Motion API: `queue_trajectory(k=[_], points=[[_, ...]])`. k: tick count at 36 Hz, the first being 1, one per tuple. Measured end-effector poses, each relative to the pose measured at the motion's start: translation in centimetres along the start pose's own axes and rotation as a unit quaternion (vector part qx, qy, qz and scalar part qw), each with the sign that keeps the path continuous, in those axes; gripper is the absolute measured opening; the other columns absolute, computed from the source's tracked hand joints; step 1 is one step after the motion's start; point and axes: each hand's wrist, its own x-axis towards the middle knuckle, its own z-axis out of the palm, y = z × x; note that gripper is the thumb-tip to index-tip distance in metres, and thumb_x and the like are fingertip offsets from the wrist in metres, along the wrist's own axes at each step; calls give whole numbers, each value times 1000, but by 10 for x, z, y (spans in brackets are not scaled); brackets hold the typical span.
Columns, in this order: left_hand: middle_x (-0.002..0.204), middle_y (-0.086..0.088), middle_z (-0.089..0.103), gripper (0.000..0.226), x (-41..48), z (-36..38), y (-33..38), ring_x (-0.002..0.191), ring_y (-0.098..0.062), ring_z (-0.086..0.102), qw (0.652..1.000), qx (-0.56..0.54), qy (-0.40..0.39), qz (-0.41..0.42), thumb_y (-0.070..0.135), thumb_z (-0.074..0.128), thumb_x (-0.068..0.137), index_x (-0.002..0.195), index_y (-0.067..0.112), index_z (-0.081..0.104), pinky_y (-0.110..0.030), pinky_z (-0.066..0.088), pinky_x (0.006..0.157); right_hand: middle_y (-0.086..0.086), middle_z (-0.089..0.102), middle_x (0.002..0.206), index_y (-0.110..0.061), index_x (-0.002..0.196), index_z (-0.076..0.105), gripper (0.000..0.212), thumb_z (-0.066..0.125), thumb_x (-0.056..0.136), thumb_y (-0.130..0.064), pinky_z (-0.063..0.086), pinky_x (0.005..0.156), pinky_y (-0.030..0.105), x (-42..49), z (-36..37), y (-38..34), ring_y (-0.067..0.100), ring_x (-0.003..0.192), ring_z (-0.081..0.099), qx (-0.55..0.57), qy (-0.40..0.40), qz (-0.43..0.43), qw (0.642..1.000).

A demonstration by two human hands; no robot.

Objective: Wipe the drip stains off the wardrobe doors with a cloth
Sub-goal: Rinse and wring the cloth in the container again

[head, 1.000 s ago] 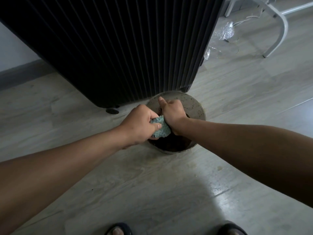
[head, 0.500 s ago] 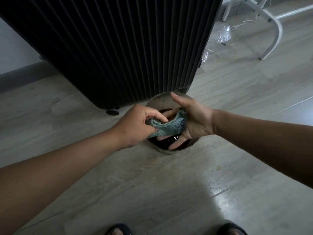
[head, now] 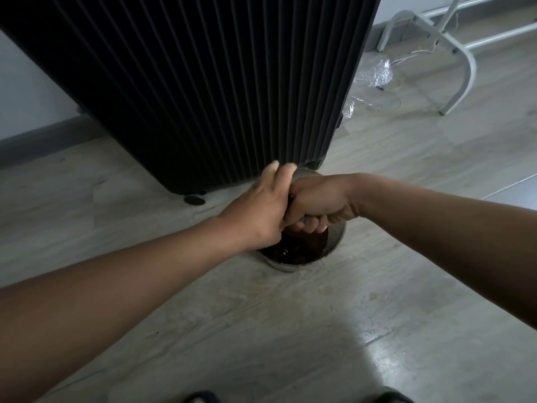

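Observation:
The black ribbed wardrobe (head: 203,82) stands on the wooden floor straight ahead. In front of its lower right corner sits a metal bowl (head: 337,237) of dark water (head: 299,249). Above the bowl my right hand (head: 318,200) is balled into a fist round the cloth (head: 305,219), of which only a small grey bit shows under the fingers. My left hand (head: 261,207) lies against the right fist, its fingers stretched forward toward the wardrobe. No stains can be made out on the dark door.
A white metal frame (head: 465,62) stands at the back right, with crumpled clear plastic (head: 377,74) and a thin cable on the floor beside it. A wardrobe foot (head: 194,199) sits left of the bowl. My sandalled feet (head: 200,398) show at the bottom edge.
The cloth was spread between both hands half a second ago. My right hand has since closed round it into a fist, and my left fingers have let go and straightened. The view came closer.

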Motion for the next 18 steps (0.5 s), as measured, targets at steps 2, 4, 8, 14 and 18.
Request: queue_trajectory(k=[2, 4, 8, 14, 18], points=[[140, -13, 50, 110, 1, 0, 2, 106, -23, 63, 1000, -10, -15, -15, 4, 73, 86, 161, 26, -5, -23, 43, 70, 2, 44, 60, -19, 53, 58, 45, 55, 93, 2, 18, 44, 20, 2, 1, 0, 8, 48, 30, 10, 18, 5, 1000], [105, -7, 64, 98, 3, 1, 6, 86, -18, 63, 999, -14, -8, -35, 1, 66, 87, 160, 18, 5, -26, 44, 62, 0, 42, 59, -16, 60, 53, 37, 52, 91, 3, 17, 45, 19, 0, -2, -1, 8, 50, 29, 24, 35, 13, 999], [102, -8, 64, 55, 5, 1, 7, 93, -26, 65, 999, 36, -8, -27, 6, 63, 89, 137, 11, 38, -36, 52, 66, -1, 37, 55, -19, 52, 49, 42, 53, 85, 7, 15, 45, 21, -7, -8, -6, 9, 50, 26, -33, 32, 44, 998], [102, -4, 59, 60, 7, 8, 13, 98, -22, 58, 992, 116, -19, -38, 26, 64, 87, 138, 7, 38, -32, 42, 71, 8, 47, 59, -2, 85, 58, 16, 73, 79, -2, 29, 45, 28, -2, 7, 0, 16, 49, 38, -209, 135, 40, 968], [96, -5, 64, 51, 11, 18, 12, 93, -25, 65, 980, 198, 9, -35, 30, 63, 93, 134, 7, 42, -35, 39, 66, 14, 66, 96, 2, 107, 65, 25, 66, 88, -13, 41, 64, 29, 5, 17, 0, 24, 83, 59, -363, 201, 18, 910]])
